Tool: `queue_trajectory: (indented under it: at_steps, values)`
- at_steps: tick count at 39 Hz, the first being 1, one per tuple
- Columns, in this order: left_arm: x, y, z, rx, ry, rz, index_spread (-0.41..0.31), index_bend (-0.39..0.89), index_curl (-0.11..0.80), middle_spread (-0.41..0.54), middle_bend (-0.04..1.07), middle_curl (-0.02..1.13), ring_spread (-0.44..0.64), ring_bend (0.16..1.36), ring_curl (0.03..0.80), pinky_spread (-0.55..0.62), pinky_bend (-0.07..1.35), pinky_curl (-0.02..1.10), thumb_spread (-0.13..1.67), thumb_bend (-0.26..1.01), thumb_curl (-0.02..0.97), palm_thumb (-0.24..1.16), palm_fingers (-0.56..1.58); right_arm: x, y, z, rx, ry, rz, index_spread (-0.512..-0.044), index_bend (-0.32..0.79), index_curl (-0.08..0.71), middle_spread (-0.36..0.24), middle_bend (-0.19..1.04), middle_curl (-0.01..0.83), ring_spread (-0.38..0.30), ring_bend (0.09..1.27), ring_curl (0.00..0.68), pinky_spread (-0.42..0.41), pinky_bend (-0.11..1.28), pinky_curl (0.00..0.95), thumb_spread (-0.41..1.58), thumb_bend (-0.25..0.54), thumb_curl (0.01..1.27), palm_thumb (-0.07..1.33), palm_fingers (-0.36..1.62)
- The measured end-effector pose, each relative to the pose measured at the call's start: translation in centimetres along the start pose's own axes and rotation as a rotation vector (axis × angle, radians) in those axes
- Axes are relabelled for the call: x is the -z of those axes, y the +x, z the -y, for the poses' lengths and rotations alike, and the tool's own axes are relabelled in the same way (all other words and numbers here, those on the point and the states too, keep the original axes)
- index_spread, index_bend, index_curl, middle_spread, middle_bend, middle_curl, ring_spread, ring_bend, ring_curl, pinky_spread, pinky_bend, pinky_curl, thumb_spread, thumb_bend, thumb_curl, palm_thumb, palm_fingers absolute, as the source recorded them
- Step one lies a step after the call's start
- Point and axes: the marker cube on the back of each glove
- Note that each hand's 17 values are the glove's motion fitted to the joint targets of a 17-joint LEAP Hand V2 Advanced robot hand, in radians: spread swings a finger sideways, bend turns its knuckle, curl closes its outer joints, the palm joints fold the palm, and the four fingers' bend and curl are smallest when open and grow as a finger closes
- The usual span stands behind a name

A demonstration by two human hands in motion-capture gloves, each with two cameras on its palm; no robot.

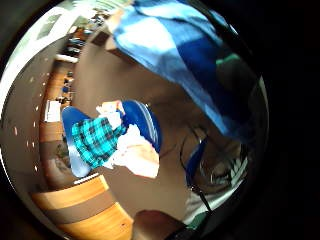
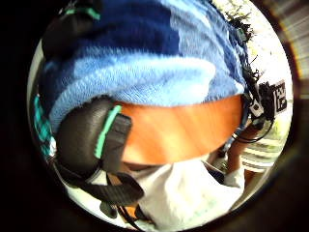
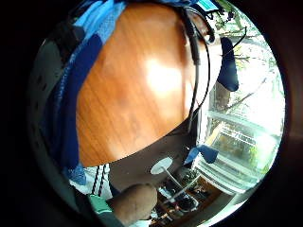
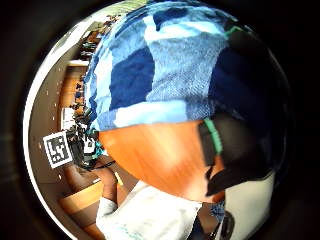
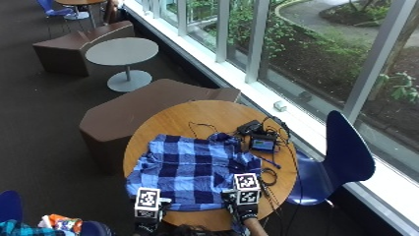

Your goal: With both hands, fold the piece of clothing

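- A blue checked shirt (image 5: 190, 172) lies spread over the round wooden tabletop (image 5: 196, 115), covering the near half; its weave is a plaid of dark navy, mid blue and pale blue squares.
- The cloth is mostly flat with soft wrinkles, and the collar end is bunched near the middle of the tabletop, next to a tangle of black cables (image 5: 272, 177).
- The near hem of the shirt runs along the tabletop edge closest to the person, where both gloved hands meet it.
- The left hand (image 5: 149, 212) sits at the near left corner of the hem. In its thumb side palm view a black gloved thumb (image 2: 87, 140) is curled beside a rolled, fuzzy edge of the shirt (image 2: 145, 72) that fills the view above bare orange wood, so the hand pinches the cloth.
- The right hand (image 5: 243, 204) is at the near right corner of the hem. Its thumb side palm view shows a black gloved digit (image 4: 235, 145) bent against the plaid fabric (image 4: 170, 75), which drapes close over the palm; it grips the cloth as well.
- The tabletop has a smooth, glossy grain that reflects window light (image 3: 161, 78).
- A small dark device with a lit screen (image 5: 263, 144) rests on the far right of the tabletop among the cables.
- A blue moulded chair (image 5: 340, 157) stands just beside the tabletop on the window side.
- A brown angular bench (image 5: 157, 105) curves round the far left side.
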Motion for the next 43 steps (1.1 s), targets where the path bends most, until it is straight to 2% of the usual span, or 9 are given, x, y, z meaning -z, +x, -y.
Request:
queue_trajectory:
  at_steps: [5,9,14,17,21,26,30,38,43]
  values:
    - [0.0,-0.5,3.1,0.04,0.372,0.114,-0.184,0.24,0.28,-0.128,0.23,0.35,-0.07,0.59,0.267,-0.04,0.68,0.31,1.25,0.11,0.263,0.27,0.83,0.6,0.0,1.3,0.06,0.262,-0.008,-0.343,0.26,0.304,-0.131,0.15,0.272,-0.142,0.42,0.26,-0.053,0.54,0.325,1.23,0.174,0.37,0.77,0.78]
    - [1.3,-0.3,3.1,0.07,0.403,0.031,-0.226,0.25,0.315,-0.197,0.23,0.37,-0.18,0.57,0.286,-0.14,0.62,0.32,1.28,0.14,0.279,0.36,0.98,1.4,-0.2,2.3,0.146,0.467,0.06,-0.328,0.25,0.33,-0.159,0.17,0.289,-0.191,0.45,0.291,-0.125,0.52,0.33,1.26,0.205,0.38,0.85,0.96]
    - [5.0,-3.1,2.2,0.112,0.483,0.067,-0.273,0.24,0.346,-0.261,0.27,0.41,-0.28,0.56,0.313,-0.24,0.56,0.33,1.3,0.19,0.296,0.47,1.16,3.9,0.4,1.9,0.224,0.55,0.156,-0.315,0.16,0.344,-0.204,0.26,0.339,-0.245,0.51,0.334,-0.187,0.47,0.341,1.3,0.228,0.39,0.9,1.18]
    - [7.2,-3.3,0.4,0.027,0.465,0.011,-0.287,0.17,0.347,-0.303,0.34,0.44,-0.34,0.64,0.352,-0.28,0.56,0.35,1.33,0.2,0.297,0.51,1.33,6.0,0.7,0.5,0.309,0.479,0.239,-0.306,0.1,0.336,-0.229,0.32,0.373,-0.268,0.6,0.377,-0.241,0.49,0.354,1.33,0.246,0.38,0.93,1.34]
    - [10.3,-2.6,-1.9,-0.151,0.41,-0.115,-0.303,0.14,0.346,-0.34,0.41,0.47,-0.39,0.77,0.399,-0.32,0.56,0.37,1.34,0.21,0.295,0.54,1.41,9.0,1.4,-2.2,0.431,0.268,0.289,-0.302,0.1,0.327,-0.238,0.38,0.406,-0.271,0.7,0.411,-0.287,0.49,0.359,1.35,0.25,0.38,0.95,1.38]
    - [11.9,-4.1,-1.6,-0.289,0.263,-0.103,-0.315,0.14,0.35,-0.368,0.48,0.5,-0.4,0.9,0.456,-0.36,0.62,0.4,1.36,0.2,0.289,0.56,1.43,12.9,1.8,-2.5,0.547,0.05,0.382,-0.298,0.09,0.312,-0.242,0.44,0.438,-0.267,0.77,0.441,-0.328,0.56,0.384,1.36,0.24,0.37,0.95,1.39]
    - [11.6,-5.2,2.6,-0.333,0.123,-0.076,-0.32,0.15,0.357,-0.383,0.53,0.52,-0.4,0.95,0.482,-0.38,0.66,0.43,1.36,0.2,0.287,0.57,1.41,14.8,1.8,2.5,0.553,-0.042,0.443,-0.296,0.08,0.298,-0.239,0.48,0.456,-0.258,0.82,0.462,-0.337,0.61,0.404,1.32,0.192,0.35,0.92,1.38]
    - [10.4,-5.2,15.1,-0.287,-0.107,0.001,-0.323,0.16,0.372,-0.396,0.63,0.55,-0.4,1.0,0.512,-0.4,0.7,0.46,1.36,0.18,0.278,0.58,1.38,15.7,-0.3,16.4,0.287,-0.085,0.511,-0.293,0.11,0.289,-0.228,0.59,0.5,-0.233,0.88,0.492,-0.313,0.7,0.446,1.23,0.115,0.35,0.88,1.39]
    - [7.6,-4.5,21.2,-0.275,-0.176,0.028,-0.328,0.18,0.39,-0.4,0.69,0.56,-0.4,1.02,0.524,-0.4,0.71,0.47,1.36,0.16,0.274,0.59,1.38,14.5,-0.6,22.6,0.156,-0.002,0.49,-0.293,0.13,0.295,-0.215,0.68,0.533,-0.217,0.92,0.513,-0.283,0.77,0.477,1.19,0.081,0.35,0.88,1.39]
